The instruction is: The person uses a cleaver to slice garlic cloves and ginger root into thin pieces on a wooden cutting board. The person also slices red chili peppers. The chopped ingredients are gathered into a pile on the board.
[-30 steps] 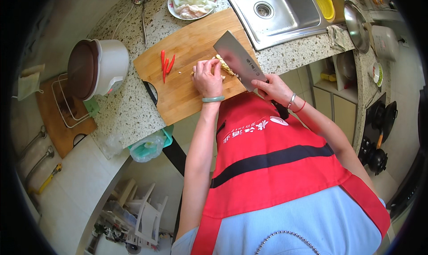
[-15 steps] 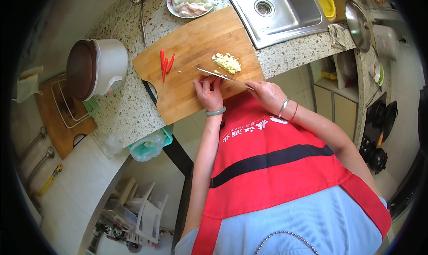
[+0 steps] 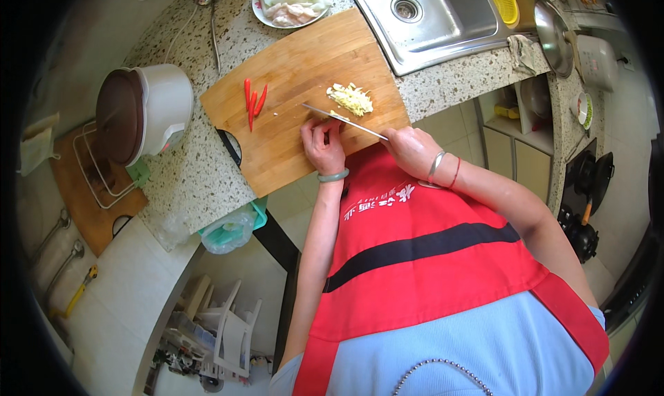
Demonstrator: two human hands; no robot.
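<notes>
My right hand [image 3: 413,151] grips the handle of a kitchen knife [image 3: 344,120], its blade slanting left across the near part of a wooden cutting board [image 3: 297,71]. Tucked against the blade, the curled fingers of my left hand [image 3: 322,145] press down on the board; whatever lies under them is hidden. Just beyond the blade is a pile of finely chopped pale yellow pieces [image 3: 351,99], perhaps garlic. A few bits sit right at the knife. Several red chilies [image 3: 252,104] lie together on the board's left side.
A plate [image 3: 257,10] of pale green slices and pinkish meat stands behind the board. A steel sink [image 3: 443,49] adjoins it at the right. At the left are a rice cooker [image 3: 162,102] and a ladle [image 3: 214,40]. A lined bin [image 3: 228,231] hangs below the counter edge.
The knife has shifted slightly, its blade now seen more edge-on beside my left fingers. My right hand has moved a little with it. My left hand stays nearly in place.
</notes>
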